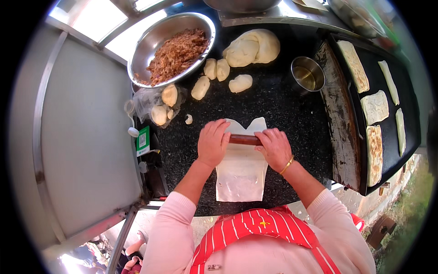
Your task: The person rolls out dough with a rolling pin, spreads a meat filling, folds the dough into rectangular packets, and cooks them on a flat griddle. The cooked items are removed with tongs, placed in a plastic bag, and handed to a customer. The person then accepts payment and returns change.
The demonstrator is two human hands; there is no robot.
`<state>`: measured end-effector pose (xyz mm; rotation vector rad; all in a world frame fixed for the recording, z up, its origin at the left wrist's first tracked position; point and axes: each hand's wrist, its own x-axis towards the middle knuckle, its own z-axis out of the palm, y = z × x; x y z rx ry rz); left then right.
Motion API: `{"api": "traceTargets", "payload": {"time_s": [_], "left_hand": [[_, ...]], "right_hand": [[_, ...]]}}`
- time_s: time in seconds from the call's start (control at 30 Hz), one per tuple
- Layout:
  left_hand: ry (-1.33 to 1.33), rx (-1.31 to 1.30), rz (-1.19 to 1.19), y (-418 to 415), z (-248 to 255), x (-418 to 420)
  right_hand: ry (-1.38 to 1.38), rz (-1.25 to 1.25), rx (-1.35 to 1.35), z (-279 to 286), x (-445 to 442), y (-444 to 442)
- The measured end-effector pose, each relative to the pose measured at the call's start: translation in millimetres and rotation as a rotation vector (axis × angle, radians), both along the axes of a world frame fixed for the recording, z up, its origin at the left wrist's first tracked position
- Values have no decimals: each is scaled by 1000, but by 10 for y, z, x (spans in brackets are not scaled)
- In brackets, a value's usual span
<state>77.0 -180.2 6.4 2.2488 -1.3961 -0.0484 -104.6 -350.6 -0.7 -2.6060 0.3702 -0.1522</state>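
A thin sheet of dough lies on the black speckled stone worktop before me, its far edge notched in the middle. Across its far part rests a dark wooden rolling pin. My left hand is on the pin's left end and my right hand, with a gold bangle at the wrist, grips its right end. Beyond them lie a large lump of dough and several small dough pieces. A steel bowl at the back left holds a reddish-brown minced filling.
A steel cup of oil stands at the back right. Right of it, a black griddle carries several flatbreads and dough strips. Dough pieces lie on a plastic bag at the left, near a grey panel. Other people are partly visible at bottom left.
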Motion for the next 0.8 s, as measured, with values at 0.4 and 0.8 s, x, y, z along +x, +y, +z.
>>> {"api": "traceTargets", "payload": {"time_s": [0.4,0.8], "left_hand": [[-349,286,175,-418,-132,235],[-246,414,68,-266,-131,58]], "right_hand": [[93,-529,-288,-284,650,-229],[268,-401,-228,-254,374,1]]}}
